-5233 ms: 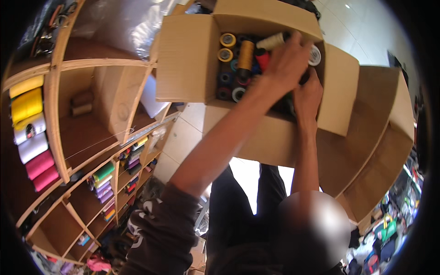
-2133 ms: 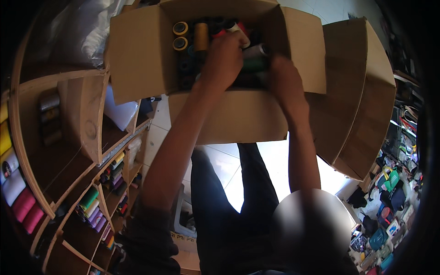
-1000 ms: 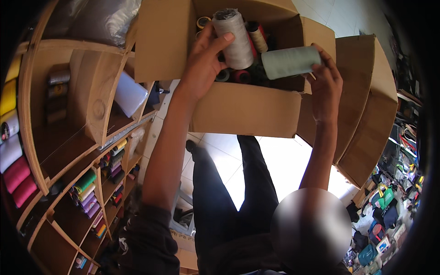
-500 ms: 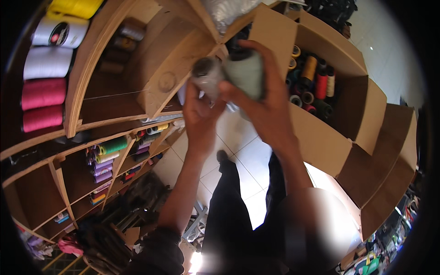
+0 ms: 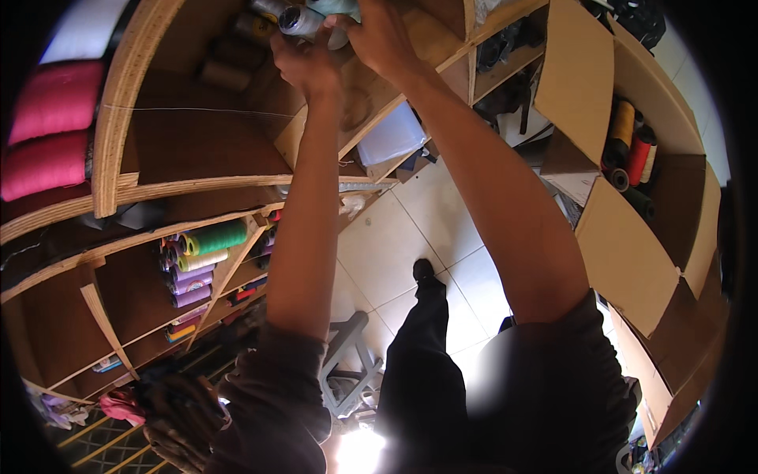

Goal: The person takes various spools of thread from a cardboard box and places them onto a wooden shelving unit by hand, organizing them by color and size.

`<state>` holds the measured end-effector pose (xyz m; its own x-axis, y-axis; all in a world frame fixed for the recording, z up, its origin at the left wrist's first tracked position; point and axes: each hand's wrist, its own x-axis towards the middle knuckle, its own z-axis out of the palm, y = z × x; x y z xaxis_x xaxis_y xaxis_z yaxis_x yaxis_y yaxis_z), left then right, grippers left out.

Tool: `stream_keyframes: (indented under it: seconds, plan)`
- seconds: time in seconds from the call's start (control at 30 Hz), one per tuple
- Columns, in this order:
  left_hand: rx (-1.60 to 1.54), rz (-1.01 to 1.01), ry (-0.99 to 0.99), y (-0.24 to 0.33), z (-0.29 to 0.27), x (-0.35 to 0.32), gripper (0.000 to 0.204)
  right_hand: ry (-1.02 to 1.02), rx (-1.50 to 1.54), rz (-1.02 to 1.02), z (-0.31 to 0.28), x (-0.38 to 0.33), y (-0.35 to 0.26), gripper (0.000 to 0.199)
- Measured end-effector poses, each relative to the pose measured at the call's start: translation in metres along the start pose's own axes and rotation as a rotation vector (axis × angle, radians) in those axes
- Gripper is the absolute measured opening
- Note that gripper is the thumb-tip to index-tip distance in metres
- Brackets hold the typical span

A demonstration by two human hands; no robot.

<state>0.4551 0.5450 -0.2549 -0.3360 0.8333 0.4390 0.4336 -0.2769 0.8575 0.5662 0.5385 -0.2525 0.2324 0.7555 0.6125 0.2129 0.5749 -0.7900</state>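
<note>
Both my hands reach up into a wooden shelf compartment at the top of the view. My left hand [image 5: 309,65] is closed round a grey spool of thread [image 5: 300,21], its end turned toward me. Just right of it, my right hand [image 5: 380,43] grips a pale green spool of thread [image 5: 335,7], partly cut off by the upper edge. The two spools sit close together. Deeper in the compartment, to the left, lie dark brown spools [image 5: 227,75] in shadow.
Pink spools [image 5: 51,118] fill the compartment at far left. Lower shelves hold green, cream and purple spools [image 5: 193,276]. On the right stands an open cardboard box [image 5: 632,253] with orange, red and dark spools. A grey plastic stool [image 5: 347,363] stands on the tiled floor [image 5: 395,237].
My hands have moved up and left, carrying the grey and pale green spools from in front of the shelf into the compartment. The view has shifted left, so the box appears further right.
</note>
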Motion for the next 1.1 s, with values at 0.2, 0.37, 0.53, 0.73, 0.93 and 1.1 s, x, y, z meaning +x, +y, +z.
stream_keyframes:
  seconds: [0.2, 0.37, 0.53, 0.73, 0.93, 1.1]
  plan:
    - [-0.029, 0.133, 0.016, -0.029, -0.005, 0.018, 0.059, 0.059, 0.129, -0.059, 0.024, 0.003, 0.02, 0.063]
    - [0.097, 0.065, -0.015, -0.041, 0.006, 0.012, 0.069, 0.033, -0.344, 0.056, 0.015, -0.013, 0.051, 0.055]
    - [0.144, 0.084, 0.028, -0.035, 0.015, 0.018, 0.068, 0.023, -0.572, 0.232, 0.032, 0.004, 0.053, 0.042]
    - [0.264, 0.101, 0.088, -0.044, 0.03, 0.038, 0.066, 0.06, -0.383, 0.367, 0.049, 0.023, 0.057, 0.039]
    - [0.187, 0.015, 0.206, -0.049, 0.049, 0.051, 0.06, 0.146, -0.562, 0.077, 0.063, 0.048, 0.099, 0.034]
    - [0.304, 0.084, 0.245, -0.054, 0.061, 0.063, 0.056, 0.19, -0.553, 0.146, 0.055, 0.062, 0.086, 0.036]
